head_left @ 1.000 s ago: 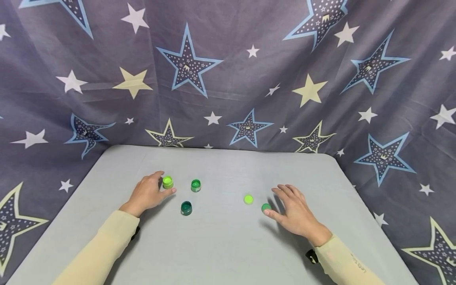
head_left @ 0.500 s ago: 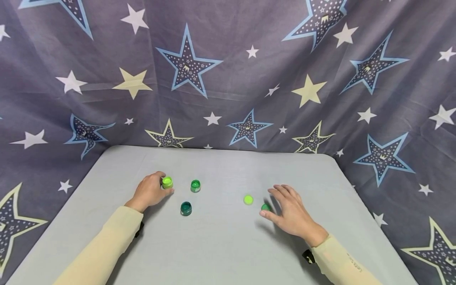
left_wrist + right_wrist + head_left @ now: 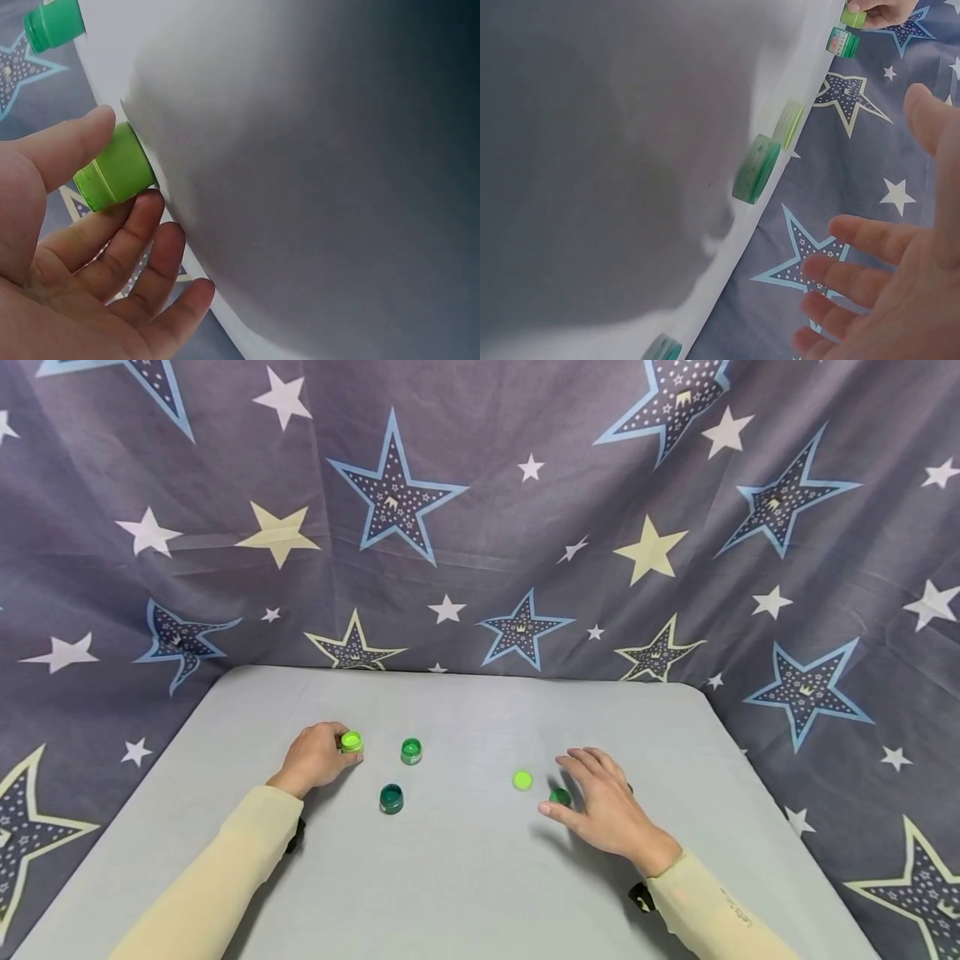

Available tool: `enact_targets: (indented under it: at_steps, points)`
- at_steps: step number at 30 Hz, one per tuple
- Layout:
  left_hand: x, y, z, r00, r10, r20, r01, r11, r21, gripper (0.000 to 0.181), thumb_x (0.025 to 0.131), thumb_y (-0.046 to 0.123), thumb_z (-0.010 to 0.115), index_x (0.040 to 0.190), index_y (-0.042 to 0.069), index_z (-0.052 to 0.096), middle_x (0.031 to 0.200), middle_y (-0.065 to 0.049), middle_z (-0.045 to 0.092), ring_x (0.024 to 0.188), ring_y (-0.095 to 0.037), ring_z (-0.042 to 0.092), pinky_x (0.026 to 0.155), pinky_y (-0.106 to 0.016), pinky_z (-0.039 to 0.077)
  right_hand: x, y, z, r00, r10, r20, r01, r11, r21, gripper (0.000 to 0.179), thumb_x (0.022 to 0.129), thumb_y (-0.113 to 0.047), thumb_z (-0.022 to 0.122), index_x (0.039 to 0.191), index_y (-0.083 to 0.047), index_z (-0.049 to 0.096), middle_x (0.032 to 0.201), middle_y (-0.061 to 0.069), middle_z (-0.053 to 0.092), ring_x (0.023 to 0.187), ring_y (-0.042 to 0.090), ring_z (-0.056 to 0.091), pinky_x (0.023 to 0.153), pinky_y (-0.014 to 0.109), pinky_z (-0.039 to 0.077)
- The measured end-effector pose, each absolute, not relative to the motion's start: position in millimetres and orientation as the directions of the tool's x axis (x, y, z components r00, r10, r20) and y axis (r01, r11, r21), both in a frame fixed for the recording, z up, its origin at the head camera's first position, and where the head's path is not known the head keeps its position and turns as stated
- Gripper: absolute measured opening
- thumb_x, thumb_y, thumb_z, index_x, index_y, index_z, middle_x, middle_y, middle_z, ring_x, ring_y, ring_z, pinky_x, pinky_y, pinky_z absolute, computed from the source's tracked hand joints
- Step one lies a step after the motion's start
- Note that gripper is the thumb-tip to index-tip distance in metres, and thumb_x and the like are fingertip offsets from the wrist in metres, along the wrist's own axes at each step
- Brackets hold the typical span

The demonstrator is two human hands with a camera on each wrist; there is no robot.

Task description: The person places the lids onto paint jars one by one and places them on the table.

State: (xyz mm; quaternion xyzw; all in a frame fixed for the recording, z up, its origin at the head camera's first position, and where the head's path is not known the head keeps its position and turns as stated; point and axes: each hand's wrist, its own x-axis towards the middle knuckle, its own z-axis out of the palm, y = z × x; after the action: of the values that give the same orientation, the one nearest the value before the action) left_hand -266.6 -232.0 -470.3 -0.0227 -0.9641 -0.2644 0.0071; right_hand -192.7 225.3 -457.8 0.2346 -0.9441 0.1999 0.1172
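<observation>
My left hand (image 3: 313, 755) pinches a small lime-green paint jar (image 3: 352, 742) between thumb and fingers; in the left wrist view the lime jar (image 3: 118, 169) stands on the table. To its right is an open mid-green jar (image 3: 411, 752), and nearer me an open dark-green jar (image 3: 392, 799). My right hand (image 3: 609, 810) hovers with fingers spread above a green lid (image 3: 559, 797), touching nothing. Left of that lies a lime lid (image 3: 522, 780). Another green lid (image 3: 662, 348) shows in the right wrist view, mostly hidden by the right hand in the head view.
All these stand on a light grey table (image 3: 465, 877). Behind and at both sides hangs a dark cloth (image 3: 480, 527) printed with stars, meeting the table's far edge.
My left fingers have closed in on the lime jar and now pinch it. The right hand has drifted slightly left over the green lid, uncovering a bit of the lid behind it.
</observation>
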Motion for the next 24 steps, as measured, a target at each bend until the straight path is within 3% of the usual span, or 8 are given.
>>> enact_targets:
  at_steps: [12, 24]
  points:
    - [-262, -233, -468, -0.998, 0.024, 0.055, 0.051, 0.834, 0.550, 0.037, 0.088, 0.018, 0.081, 0.114, -0.006, 0.068, 0.098, -0.017, 0.067, 0.090, -0.033, 0.063, 0.081, -0.049, 0.050, -198, 215, -457, -0.857, -0.407, 0.317, -0.502, 0.796, -0.338, 0.077, 0.086, -0.059, 0.076, 0.140, -0.008, 0.060, 0.138, 0.012, 0.060, 0.138, 0.037, 0.043, 0.114, 0.059, 0.029]
    - [-245, -226, -454, -0.991, 0.023, 0.135, 0.098, 0.810, 0.578, 0.035, 0.086, 0.018, 0.081, 0.113, -0.002, 0.070, 0.093, -0.011, 0.068, 0.084, -0.026, 0.062, 0.077, -0.043, 0.050, -202, 207, -455, -0.859, -0.420, 0.294, -0.502, 0.805, -0.316, 0.069, 0.085, -0.052, 0.080, 0.135, -0.008, 0.064, 0.130, 0.009, 0.065, 0.132, 0.034, 0.048, 0.112, 0.055, 0.033]
